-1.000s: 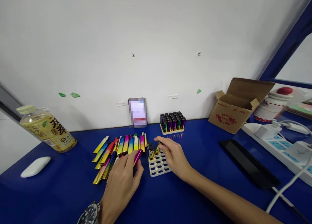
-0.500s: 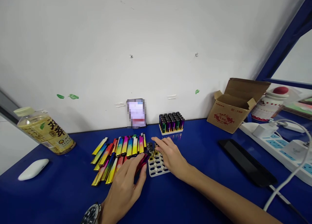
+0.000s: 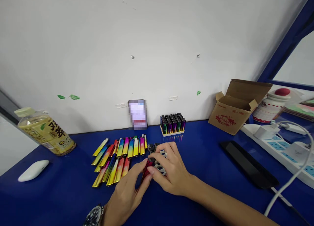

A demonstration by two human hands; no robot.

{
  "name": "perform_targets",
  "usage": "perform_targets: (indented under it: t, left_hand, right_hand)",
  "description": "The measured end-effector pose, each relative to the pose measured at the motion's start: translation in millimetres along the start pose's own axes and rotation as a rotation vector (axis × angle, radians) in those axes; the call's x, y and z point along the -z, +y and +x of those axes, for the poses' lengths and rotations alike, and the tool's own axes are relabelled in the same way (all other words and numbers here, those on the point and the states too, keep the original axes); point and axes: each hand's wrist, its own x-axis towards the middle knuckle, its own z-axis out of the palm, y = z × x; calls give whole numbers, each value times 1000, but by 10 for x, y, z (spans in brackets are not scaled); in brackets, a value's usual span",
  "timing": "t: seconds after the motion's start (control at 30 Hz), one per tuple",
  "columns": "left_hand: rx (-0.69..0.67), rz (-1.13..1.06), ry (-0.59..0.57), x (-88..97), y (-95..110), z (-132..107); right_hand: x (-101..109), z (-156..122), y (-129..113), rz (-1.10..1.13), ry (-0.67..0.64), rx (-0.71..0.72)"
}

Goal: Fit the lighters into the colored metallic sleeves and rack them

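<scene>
My left hand (image 3: 129,188), with a watch on its wrist, is closed around a dark red metallic lighter (image 3: 148,167). Thumb and fingers of my right hand (image 3: 174,170) pinch the same lighter near its black top. Whether a second lighter is in the left hand is hidden. Just behind the fingers lies a white tray with oval holes (image 3: 162,170), partly covered by my right hand. A few black-topped lighters (image 3: 152,147) stand in its far end. Left of it, many shiny rainbow-coloured lighters (image 3: 119,168) lie loose in rows on the blue table.
A full tray of upright lighters (image 3: 173,125) stands near the wall, beside a propped phone (image 3: 137,114). At left are a drink bottle (image 3: 49,132) and a white mouse (image 3: 33,171). An open carton (image 3: 227,116), black device (image 3: 247,163) and power strip (image 3: 277,150) occupy the right.
My right hand has moved from the tray's far end down and toward me, and now grips the lighter at my left hand. The left hand has barely shifted.
</scene>
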Motion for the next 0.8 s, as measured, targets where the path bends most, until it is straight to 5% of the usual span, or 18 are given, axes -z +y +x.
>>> perform_targets:
  t: [0.2, 0.37, 0.53, 0.8]
  left_hand:
    - [-12, -51, -12, 56, 44, 65]
    - [-42, -132, -221, 62, 37, 115]
    - [-20, -113, -489, 12, 12, 91]
    - [15, -101, -544, 13, 10, 88]
  right_hand:
    - [-48, -56, 40, 260, 160, -54]
    - [-137, -56, 143, 659, 377, -368]
    - [-144, 39, 231, 897, 326, -702]
    - [-139, 102, 366, 1171, 135, -1037]
